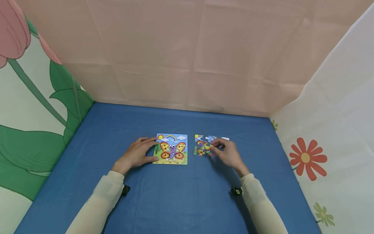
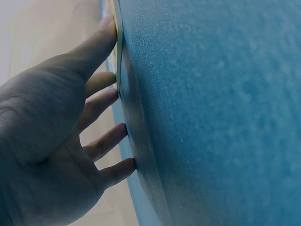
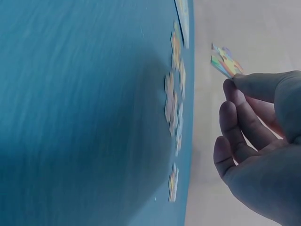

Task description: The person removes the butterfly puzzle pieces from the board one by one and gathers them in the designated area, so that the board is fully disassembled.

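A square butterfly picture board (image 1: 172, 161) lies flat on the blue table. My left hand (image 1: 135, 154) rests at its left side, thumb and index finger touching its edge. In the left wrist view the fingers are spread, and their tips reach the board and the table. Between thumb and index finger of my right hand (image 1: 229, 155) is a small jigsaw puzzle piece (image 3: 226, 63), pinched and raised off the table. Under and beside that hand lie several loose puzzle pieces (image 1: 200, 152) with printed butterfly and sky parts, some hidden by the held piece and fingers.
The blue table (image 1: 163, 201) ends at a beige cloth backdrop (image 1: 187, 65). Flower-printed sheets stand along the left and right sides. A whitish piece (image 1: 225, 138) lies just behind my right hand. Dark straps show at both wrists.
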`<state>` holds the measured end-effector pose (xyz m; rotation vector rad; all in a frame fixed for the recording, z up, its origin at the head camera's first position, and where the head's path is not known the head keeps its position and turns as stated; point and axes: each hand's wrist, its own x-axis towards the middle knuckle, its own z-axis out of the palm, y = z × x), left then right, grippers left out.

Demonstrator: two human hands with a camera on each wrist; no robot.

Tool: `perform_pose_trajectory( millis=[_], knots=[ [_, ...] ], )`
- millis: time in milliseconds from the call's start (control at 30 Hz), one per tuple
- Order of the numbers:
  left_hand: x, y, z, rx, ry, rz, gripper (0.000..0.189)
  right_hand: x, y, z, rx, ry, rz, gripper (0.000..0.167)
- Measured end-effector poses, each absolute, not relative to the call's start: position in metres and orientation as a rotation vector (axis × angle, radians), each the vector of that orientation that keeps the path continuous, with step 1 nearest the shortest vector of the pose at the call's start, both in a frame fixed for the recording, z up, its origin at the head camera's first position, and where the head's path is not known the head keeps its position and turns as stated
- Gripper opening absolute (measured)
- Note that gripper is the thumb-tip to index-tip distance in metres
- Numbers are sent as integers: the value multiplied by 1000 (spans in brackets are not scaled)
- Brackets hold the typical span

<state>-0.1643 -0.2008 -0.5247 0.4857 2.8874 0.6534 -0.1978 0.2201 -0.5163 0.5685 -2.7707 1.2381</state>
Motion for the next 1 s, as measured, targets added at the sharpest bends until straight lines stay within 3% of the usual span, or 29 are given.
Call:
perform_pose_trajectory(
  millis=[1000],
  knots=[
    [-164, -200, -524, 491, 2885, 661, 74, -190, 304, -536, 366, -2881, 1234, 12]
  ],
)
